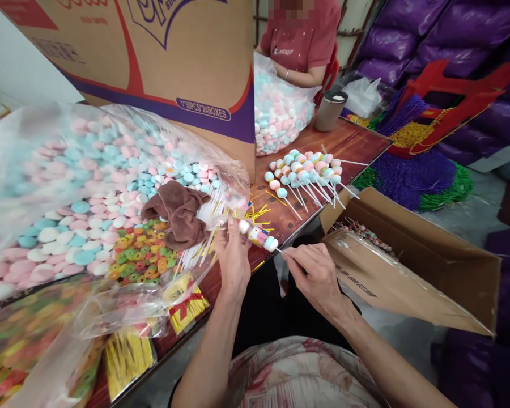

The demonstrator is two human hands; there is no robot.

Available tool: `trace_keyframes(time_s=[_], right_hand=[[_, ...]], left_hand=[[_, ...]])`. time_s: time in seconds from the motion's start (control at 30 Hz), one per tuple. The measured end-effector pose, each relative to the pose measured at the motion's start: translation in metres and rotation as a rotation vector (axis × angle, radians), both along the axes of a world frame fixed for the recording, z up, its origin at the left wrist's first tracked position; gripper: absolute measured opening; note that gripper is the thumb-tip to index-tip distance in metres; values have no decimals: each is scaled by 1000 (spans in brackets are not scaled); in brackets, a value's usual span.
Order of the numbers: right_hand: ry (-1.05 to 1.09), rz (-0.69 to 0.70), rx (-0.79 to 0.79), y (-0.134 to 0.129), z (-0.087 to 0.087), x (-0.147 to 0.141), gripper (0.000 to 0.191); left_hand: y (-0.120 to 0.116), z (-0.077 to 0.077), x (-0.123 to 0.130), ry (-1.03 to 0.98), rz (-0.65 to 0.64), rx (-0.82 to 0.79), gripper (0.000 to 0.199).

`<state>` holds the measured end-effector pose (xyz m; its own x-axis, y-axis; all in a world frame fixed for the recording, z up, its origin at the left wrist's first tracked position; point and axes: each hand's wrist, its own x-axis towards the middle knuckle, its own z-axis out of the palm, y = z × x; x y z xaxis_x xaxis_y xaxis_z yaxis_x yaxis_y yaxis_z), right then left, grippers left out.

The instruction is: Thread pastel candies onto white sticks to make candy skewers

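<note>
A marshmallow skewer (270, 243) with pale blue, white and printed pieces is held between my hands over the table's front edge. My left hand (233, 255) is closed at its upper end, where clear film shows by the fingertips. With thumb and fingers pinched, my right hand (312, 272) grips the bare white stick at the lower end. White sticks (210, 212) and yellow twist ties (258, 213) lie just beyond my left hand. Beside them is a crumpled brown cloth (176, 212). Finished-looking marshmallow skewers (308, 170) lie in a pile farther back.
Loose marshmallows (68, 226) and fruit-coloured rings (140, 252) spread at the left, with packs of yellow ties (130, 360) in front. A tall carton (161, 68) stands behind. An open cardboard box (429, 266) is at the right. A co-worker (300, 51) sits across, near a tumbler (330, 110).
</note>
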<state>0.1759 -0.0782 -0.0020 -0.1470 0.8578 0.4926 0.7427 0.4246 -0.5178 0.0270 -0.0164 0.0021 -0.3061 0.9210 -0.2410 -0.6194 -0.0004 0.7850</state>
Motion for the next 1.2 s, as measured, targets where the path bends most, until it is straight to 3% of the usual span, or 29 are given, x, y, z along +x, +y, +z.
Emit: trace_keyframes(time_s=[0.13,0.3,0.5,0.63,0.8,1.07,1.2], right_hand=[[27,72,-31,2,-5,-13,24],[222,12,-110,13,-9,-33,25],[501,58,-511,-2,1,-26,23],[673,71,-685,-9,-3,-20,29],[770,51,-706,-6,-7,-29,32],[813,92,-598,0,1,-46,33],[752,145,-593,3,2,-51,28]], left_hand=[[-4,0,7,12,-89,36,30],[-8,-3,13,-62,-215,1,30],[-1,0,-3,-109,-199,16,27],[-5,0,-4,-57,-298,-6,26],[-15,-3,3,-54,-337,-22,25],[-23,-2,3,-13,-381,-51,30],[-31,-5,-2,85,-306,-21,28]])
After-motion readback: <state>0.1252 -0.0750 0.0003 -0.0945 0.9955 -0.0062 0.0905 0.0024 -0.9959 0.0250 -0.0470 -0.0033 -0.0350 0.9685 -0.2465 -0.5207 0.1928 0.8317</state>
